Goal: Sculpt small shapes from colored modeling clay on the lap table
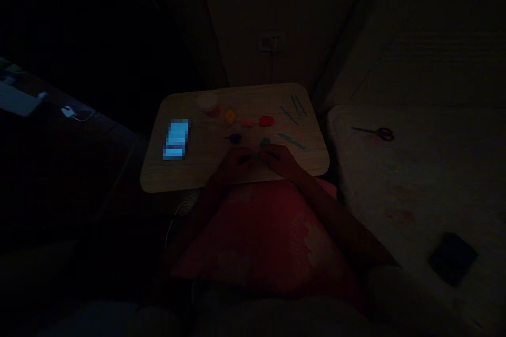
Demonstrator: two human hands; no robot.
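Green clay piece (pixel 258 156) held between left hand (pixel 236 164) and right hand (pixel 280 160), forearms (pixel 336 216) angled inward.

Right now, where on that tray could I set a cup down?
Bare wood shows between the phone and the purple clay lump, and at the tray's near right corner, beyond the right hand. The far middle, with its clay lumps, and the sculpting tools are crowded.

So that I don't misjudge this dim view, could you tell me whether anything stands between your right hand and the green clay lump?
Nothing visible stands between them: the right hand lies right beside the green clay lump on the wooden board.
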